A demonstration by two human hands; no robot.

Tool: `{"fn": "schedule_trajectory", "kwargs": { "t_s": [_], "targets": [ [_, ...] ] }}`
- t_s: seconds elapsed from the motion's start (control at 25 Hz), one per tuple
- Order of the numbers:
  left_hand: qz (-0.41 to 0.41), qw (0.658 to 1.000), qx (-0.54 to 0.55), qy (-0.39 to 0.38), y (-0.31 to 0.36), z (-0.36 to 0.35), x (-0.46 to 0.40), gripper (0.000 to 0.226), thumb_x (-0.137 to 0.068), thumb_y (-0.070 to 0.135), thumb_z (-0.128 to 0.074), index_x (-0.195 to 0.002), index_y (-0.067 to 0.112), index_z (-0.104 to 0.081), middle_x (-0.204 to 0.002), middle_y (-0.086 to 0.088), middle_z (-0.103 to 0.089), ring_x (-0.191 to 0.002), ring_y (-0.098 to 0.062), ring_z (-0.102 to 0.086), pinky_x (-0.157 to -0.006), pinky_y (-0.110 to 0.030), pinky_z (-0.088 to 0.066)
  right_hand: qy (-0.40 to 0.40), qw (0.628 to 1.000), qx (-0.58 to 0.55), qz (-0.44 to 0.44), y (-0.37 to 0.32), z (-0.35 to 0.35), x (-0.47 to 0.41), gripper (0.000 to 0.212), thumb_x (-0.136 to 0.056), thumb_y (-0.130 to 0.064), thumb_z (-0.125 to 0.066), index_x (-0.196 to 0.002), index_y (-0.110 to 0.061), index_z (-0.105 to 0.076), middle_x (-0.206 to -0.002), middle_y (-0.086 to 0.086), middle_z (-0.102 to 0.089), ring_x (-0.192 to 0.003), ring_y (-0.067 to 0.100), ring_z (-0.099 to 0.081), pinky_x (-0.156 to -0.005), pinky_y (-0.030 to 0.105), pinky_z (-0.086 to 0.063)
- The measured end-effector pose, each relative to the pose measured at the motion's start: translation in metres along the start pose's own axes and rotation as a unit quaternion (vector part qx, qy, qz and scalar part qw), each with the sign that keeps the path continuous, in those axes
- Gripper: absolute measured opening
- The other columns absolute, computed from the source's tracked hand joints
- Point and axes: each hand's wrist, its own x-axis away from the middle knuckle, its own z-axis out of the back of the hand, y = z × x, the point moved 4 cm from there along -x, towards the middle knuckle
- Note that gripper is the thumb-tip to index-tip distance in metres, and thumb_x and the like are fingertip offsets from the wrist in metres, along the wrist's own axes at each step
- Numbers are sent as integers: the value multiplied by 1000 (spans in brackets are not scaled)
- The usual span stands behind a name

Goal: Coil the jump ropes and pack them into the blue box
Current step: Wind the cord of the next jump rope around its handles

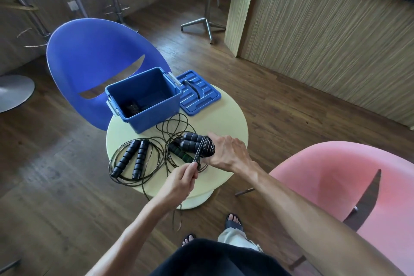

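**Rope wound round its handles as blue box waited open**

A person stood over a small round table (230, 119) with jump ropes spread across it. Near the table's left edge lay one loose rope (134, 159), its two black ribbed handles side by side inside a slack ring of thin dark cord. At the far edge sat the blue box (143, 101), lid off, with something dark and coiled already at the bottom; what exactly could not be made out. The blue lid (199, 93) lay flat just beside it, toward the far right edge.

At the near edge, the left hand (179, 180) pinched a cluster of cord strands (198, 152) between thumb and curled fingertips, drawing them taut. The right hand (226, 152) gripped the paired handles (196, 142) of the rope being wound, its fingers wrapped underneath and mostly hidden, cord turns crossing the foam. A green-handled rope (182, 154) lay beneath them, tangled among loops of cord.

The cord looked thin, light and springy, likely to slip off or spring loose unless kept under tension; the ribbed foam handles seemed soft and grippy, the sensible place to hold. A loop of cord hung off the near edge toward the floor.
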Motion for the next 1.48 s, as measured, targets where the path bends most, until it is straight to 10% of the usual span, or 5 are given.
{"fn": "schedule_trajectory", "kwargs": {
  "t_s": [0.24,0.64,0.76,1.12,1.48],
  "targets": [
    [-119,990,-64,51,-36,7,7,39,-105,37,-31,-74,17,-43,-54,0,-40,-47,-15,-32,-44,-32,-28,-43,996,-66,47,-9,11,6,55,-75,-50,-72,-124,-34,-54,-92,-5,-70,-74,18,-62,-60,26,-40],
    [-212,915,-328,-102,-14,42,-30,13,-93,26,-52,-97,27,-64,-75,9,-67,-65,-3,-60,-66,-26,-54,-154,969,-109,161,-23,10,37,61,-71,-38,-76,-126,-38,-52,-95,-10,-68,-82,12,-65,-75,30,-54],
    [-237,831,-461,-203,-6,42,-37,8,-89,27,-52,-95,27,-58,-81,6,-60,-65,-12,-58,-57,-22,-47,-164,966,-76,184,-21,6,42,61,-71,-38,-76,-127,-38,-51,-95,-7,-69,-82,16,-65,-73,31,-52],
    [-199,694,-682,-114,55,32,-53,24,-99,36,-46,-90,18,-60,-68,7,-46,-67,-17,-55,-59,-27,-37,-156,972,128,121,-11,-8,37,53,-74,-38,-71,-122,-30,-50,-85,1,-60,-80,30,-64,-63,31,-36],
    [24,954,-292,57,19,26,-25,9,-97,25,-50,-92,20,-56,-76,2,-68,-63,-17,-66,-62,-38,-58,-61,987,146,31,12,-6,11,78,-86,-38,-66,-152,-45,-25,-92,8,-67,-75,27,-64,-62,29,-42]
  ]
}}
